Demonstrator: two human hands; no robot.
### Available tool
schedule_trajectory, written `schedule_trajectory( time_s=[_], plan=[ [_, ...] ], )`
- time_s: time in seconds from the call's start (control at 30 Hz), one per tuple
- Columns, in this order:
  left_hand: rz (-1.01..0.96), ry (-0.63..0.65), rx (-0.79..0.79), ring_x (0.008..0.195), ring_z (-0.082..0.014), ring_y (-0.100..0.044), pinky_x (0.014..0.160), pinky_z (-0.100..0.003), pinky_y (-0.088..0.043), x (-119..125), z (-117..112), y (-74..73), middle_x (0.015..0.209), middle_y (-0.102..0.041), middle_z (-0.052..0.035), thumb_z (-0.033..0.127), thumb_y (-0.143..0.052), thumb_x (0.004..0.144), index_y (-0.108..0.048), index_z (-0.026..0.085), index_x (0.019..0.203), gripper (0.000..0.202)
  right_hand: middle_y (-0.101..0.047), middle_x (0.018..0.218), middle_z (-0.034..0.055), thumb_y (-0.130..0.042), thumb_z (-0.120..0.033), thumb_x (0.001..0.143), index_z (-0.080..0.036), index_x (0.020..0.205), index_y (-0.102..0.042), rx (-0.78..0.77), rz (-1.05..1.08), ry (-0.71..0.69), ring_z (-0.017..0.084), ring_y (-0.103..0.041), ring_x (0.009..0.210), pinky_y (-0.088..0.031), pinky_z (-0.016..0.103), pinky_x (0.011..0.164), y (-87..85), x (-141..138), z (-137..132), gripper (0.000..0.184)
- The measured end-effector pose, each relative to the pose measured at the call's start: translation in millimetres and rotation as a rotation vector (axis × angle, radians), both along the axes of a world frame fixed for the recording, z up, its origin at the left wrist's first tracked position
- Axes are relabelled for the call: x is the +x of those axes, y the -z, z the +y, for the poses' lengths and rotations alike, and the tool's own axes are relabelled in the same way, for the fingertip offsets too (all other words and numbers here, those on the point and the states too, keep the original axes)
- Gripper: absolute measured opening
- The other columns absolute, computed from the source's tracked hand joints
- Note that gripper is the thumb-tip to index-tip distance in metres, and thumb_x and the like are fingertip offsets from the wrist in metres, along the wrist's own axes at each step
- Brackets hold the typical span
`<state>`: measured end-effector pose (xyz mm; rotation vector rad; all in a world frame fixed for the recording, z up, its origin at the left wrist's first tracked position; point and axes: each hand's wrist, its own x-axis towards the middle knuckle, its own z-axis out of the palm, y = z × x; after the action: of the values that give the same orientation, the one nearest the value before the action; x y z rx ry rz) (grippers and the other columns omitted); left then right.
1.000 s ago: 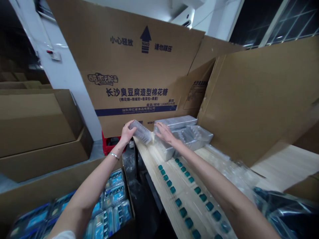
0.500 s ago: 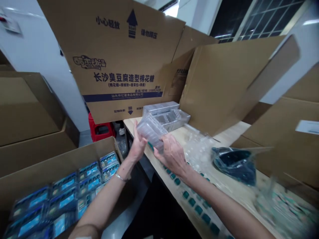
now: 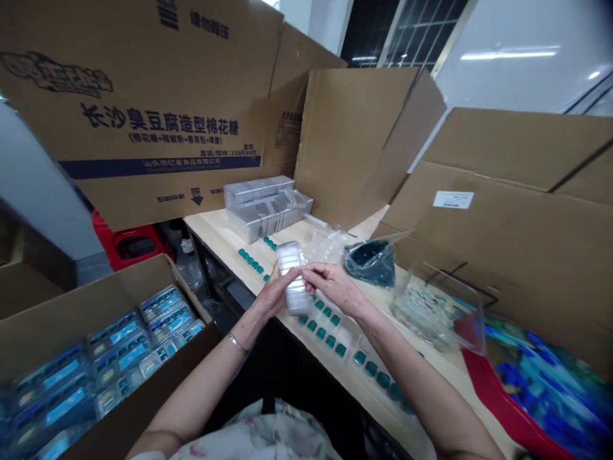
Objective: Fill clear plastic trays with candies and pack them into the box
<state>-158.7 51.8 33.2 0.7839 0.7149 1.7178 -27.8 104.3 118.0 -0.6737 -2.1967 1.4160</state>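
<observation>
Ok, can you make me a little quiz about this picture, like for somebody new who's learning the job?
1. Which wrist has the silver bracelet on it?

2. True or false: the left hand is holding clear plastic packaging.

3. How are the teal pieces on the table laid out?
A) in one big pile
B) in rows
C) in a ring

Key: 1. The left; 2. True; 3. B

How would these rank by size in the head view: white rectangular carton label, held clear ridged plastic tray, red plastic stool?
Largest to smallest:
Red plastic stool, partly hidden
Clear plastic tray
White label
</observation>
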Motion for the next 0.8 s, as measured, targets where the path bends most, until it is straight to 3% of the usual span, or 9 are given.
schedule_trajectory(
  time_s=[0.17,0.3,0.53,0.8],
  plan=[
    [0.02,0.088,0.017,0.06,-0.0151,-0.06,0.063,-0.031,-0.049,20.1,-0.6,-4.3,0.072,-0.061,-0.0005,0.033,-0.077,0.066,-0.049,0.019,0.108,0.052,-0.058,0.057,-0.0026,-0.054,-0.032,0.082,-0.015,0.082,-0.068,-0.029,0.01,0.034,0.01,-0.054,0.053,-0.045,0.023,0.058,10.6,16.6,2.1,0.022],
    [0.005,0.07,0.005,0.059,-0.014,-0.06,0.06,-0.028,-0.047,27.8,-0.2,-8.8,0.074,-0.062,0.0001,0.022,-0.078,0.065,-0.042,0.02,0.113,0.06,-0.06,0.056,-0.0024,-0.055,-0.029,0.079,-0.014,0.086,-0.069,-0.04,0.0,0.084,0.011,-0.056,0.053,-0.046,0.023,0.057,15.0,24.7,5.8,0.022],
    [0.017,0.084,-0.005,0.059,-0.0141,-0.06,0.06,-0.029,-0.049,29.2,6.6,-11.6,0.078,-0.063,0.0,0.02,-0.076,0.067,-0.04,0.022,0.115,0.06,-0.055,0.054,-0.0028,-0.054,-0.031,0.077,-0.015,0.078,-0.065,-0.032,0.06,0.232,0.01,-0.052,0.05,-0.045,0.022,0.053,24.3,24.4,5.2,0.02],
    [-0.006,0.03,-0.035,0.061,-0.016,-0.061,0.061,-0.034,-0.051,17.5,19.5,-4.3,0.083,-0.063,-0.0015,0.019,-0.077,0.063,-0.039,0.022,0.119,0.068,-0.053,0.054,-0.0024,-0.052,-0.036,0.076,-0.017,0.071,-0.061,0.023,0.068,0.284,0.011,-0.051,0.051,-0.044,0.023,0.052,28.7,14.7,12.5,0.022]
  ],
)
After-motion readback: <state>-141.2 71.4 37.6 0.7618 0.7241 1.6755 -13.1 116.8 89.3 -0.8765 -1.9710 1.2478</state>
